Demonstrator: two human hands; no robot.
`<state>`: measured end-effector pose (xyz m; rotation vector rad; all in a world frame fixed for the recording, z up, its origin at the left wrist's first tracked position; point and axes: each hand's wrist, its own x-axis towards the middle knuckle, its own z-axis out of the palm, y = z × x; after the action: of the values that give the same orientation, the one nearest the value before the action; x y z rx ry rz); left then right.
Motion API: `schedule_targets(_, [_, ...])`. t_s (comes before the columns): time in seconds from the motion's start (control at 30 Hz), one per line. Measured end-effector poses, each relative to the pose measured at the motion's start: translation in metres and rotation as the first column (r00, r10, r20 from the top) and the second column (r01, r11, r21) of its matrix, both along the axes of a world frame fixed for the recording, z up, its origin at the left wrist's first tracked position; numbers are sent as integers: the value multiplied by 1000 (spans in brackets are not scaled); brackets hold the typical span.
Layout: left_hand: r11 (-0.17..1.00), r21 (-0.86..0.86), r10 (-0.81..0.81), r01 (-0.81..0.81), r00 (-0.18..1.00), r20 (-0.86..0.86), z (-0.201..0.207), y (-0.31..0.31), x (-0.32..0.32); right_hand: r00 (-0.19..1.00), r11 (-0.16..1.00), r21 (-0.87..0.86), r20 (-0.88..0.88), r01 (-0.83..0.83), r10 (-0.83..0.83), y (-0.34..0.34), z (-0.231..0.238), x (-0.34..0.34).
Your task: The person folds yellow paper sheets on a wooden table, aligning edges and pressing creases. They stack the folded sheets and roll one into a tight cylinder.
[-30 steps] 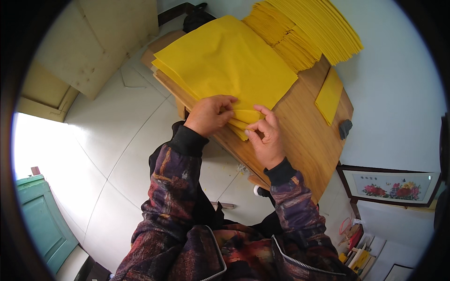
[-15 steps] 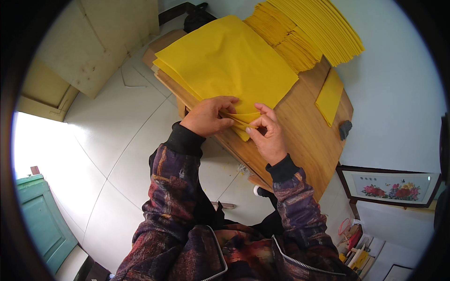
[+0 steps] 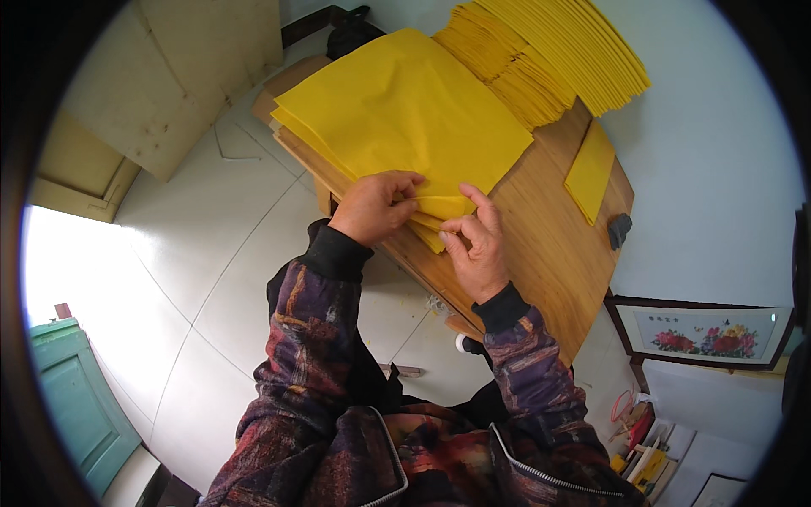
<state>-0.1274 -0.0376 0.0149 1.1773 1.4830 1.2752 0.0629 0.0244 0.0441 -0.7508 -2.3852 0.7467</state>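
Yellow cloth-like sheets [image 3: 401,106] lie layered on the wooden table [image 3: 528,253], with their near corner at the table's front edge. My left hand [image 3: 370,208] is closed on that corner, thumb and fingers pinching the layers, which fan apart in small folds. From the right, my right hand [image 3: 478,258] pinches an edge of the lower layers between thumb and forefinger. Another of its fingers is raised beside the upper fold. How many layers each hand holds is hidden.
Stacks of folded yellow pieces [image 3: 562,55] stand at the table's far end against the wall. A single folded yellow piece [image 3: 590,173] and a dark grey lump [image 3: 619,230] lie near the right edge. A framed flower picture [image 3: 701,332] leans at right.
My right hand has shifted slightly left, and the folds at the corner have changed, the upper one now showing a broader face. My left hand keeps its grip on the sheets.
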Motion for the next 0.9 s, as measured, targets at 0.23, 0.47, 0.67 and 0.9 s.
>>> schedule_targets(0.23, [1000, 18, -10, 11, 1000, -21, -2, 1, -1, 997, 932, -362, -58, 17, -41, 3, 0, -3])
schedule_targets(0.47, [1000, -5, -28, 28, 1000, 9, -1, 0, -3, 999, 941, -337, -40, 15, -30, 7, 1, -6])
schedule_targets(0.67, [1000, -7, -27, 27, 1000, -14, -1, 0, -2, 1000, 928, -371, 12, 5, 0, 8, 0, -2])
schedule_targets(0.9, [1000, -2, -28, 28, 1000, -3, -1, 1, -2, 993, 978, -183, 46, -99, 109, 14, 2, 1])
